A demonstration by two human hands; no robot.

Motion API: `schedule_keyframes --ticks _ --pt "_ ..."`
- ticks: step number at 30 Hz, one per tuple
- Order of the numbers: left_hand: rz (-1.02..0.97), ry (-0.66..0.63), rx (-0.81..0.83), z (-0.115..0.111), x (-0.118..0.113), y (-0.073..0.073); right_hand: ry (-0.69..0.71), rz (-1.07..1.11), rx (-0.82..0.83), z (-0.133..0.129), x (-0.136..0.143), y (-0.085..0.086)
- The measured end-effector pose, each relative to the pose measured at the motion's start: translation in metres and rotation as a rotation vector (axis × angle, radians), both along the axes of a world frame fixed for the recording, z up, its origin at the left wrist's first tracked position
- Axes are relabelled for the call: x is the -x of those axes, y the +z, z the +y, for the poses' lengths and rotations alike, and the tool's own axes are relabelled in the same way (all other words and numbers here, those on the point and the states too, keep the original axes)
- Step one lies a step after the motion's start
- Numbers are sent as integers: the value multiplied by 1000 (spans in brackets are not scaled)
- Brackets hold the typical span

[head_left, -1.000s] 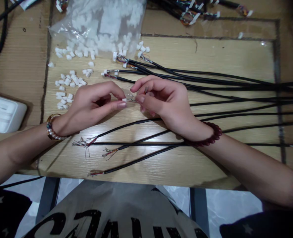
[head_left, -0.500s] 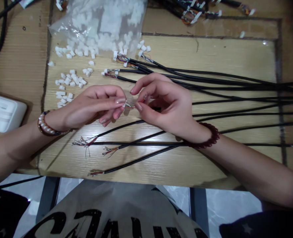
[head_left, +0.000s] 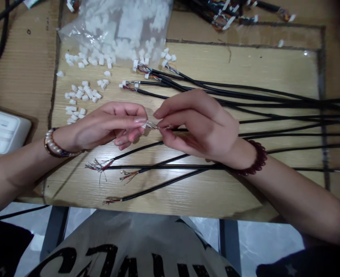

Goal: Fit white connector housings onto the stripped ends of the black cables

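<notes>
Pinching a tiny white connector (head_left: 144, 125) between thumb and fingers, the left hand (head_left: 115, 123) covers most of it, so its details cannot be made out. Facing it, the right hand (head_left: 201, 125) holds thin wires (head_left: 152, 125) in a closed thumb-and-finger pinch; they blur together too much to count. Both hands are above a wooden board (head_left: 187, 202), and the right one hides parts of the black cables (head_left: 158, 187) lying there, several running out past the right edge. A clear plastic bag (head_left: 72, 34) of white pieces (head_left: 99, 23) is cut off at the top
</notes>
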State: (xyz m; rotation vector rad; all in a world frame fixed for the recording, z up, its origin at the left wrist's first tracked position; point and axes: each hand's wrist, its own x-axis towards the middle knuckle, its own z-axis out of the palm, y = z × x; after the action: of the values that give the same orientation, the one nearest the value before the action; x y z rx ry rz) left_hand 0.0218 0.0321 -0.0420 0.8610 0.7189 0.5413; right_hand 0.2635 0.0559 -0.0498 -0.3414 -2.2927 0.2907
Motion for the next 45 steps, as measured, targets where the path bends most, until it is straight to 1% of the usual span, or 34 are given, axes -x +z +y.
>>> schedule_keyframes --ticks 7,11,15,17,20,22,25,28,31,36,39,42,45 --pt "-16 -9 64 0 -1 1 33 -43 -29 2 -2 -7" --pt "-36 -6 79 1 0 1 33 -48 -27 4 -4 -16" --pt "-27 -16 52 1 1 -1 34 -75 -24 5 -8 -25" --pt "-22 -22 38 1 1 -1 11 -54 -64 4 -8 -25" --pt "-23 -15 12 0 1 -2 -46 38 -133 0 -4 -21" --pt "4 4 -51 -2 0 -4 -80 80 -130 -3 -1 -17" --pt "51 82 -233 -6 0 -8 -106 90 -75 -4 2 -16" --pt "103 170 -420 -7 1 -11 -116 80 -51 -3 3 -19" --pt "170 191 -544 -7 2 -13 -103 83 -40 -3 4 -23" --pt "300 209 -614 -7 -1 -10 -102 82 -31 -4 6 -25" --pt "348 233 -662 -8 -3 -8 -102 84 17 -3 7 -24" --pt "411 233 -643 -8 -6 -5 -115 61 115 -3 7 -23" --pt "403 239 -602 -9 -8 -2 -125 37 190 -4 7 -22"
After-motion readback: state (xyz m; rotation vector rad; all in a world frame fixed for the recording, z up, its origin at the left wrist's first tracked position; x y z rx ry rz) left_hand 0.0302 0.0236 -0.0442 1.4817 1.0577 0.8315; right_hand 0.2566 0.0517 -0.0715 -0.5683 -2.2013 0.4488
